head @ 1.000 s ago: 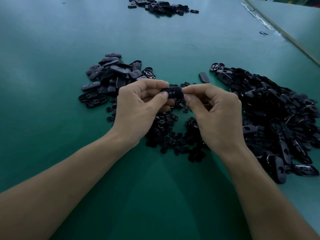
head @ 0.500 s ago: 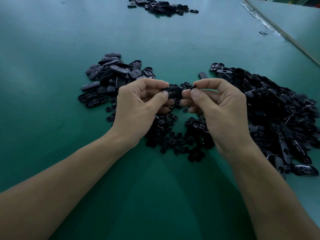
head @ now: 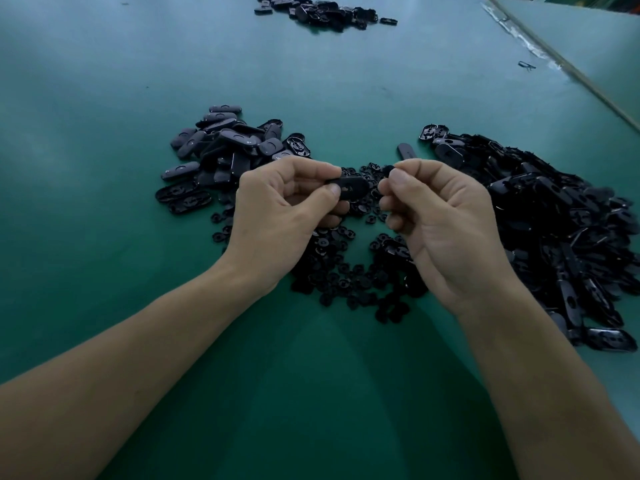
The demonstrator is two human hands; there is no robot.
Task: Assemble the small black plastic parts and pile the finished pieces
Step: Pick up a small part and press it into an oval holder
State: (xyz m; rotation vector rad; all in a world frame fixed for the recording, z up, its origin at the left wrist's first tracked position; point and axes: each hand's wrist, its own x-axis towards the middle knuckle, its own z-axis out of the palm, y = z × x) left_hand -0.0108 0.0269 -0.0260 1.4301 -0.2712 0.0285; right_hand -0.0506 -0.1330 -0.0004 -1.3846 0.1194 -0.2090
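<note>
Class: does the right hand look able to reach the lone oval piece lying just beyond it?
Probably yes: the lone oval piece lies uncovered just beyond the right hand, which pinches a small part.

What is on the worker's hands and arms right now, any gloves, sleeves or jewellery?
Nothing worn shows: the left hand and right hand are ungloved, the left forearm and right forearm bare to the frame edge. No watch, ring, band or marking is visible.

Table (head: pixel 104 168) plain teal-green, paler blue-green toward the far end; left pile (head: pixel 225 147) dull grey-black; right pile (head: pixel 554 220) glossy black; small rings (head: pixel 346 278) black; held part (head: pixel 349 187) black; far pile (head: pixel 322 12) black; edge strip (head: pixel 588 84) pale tan, whitish flecks beside it
</note>
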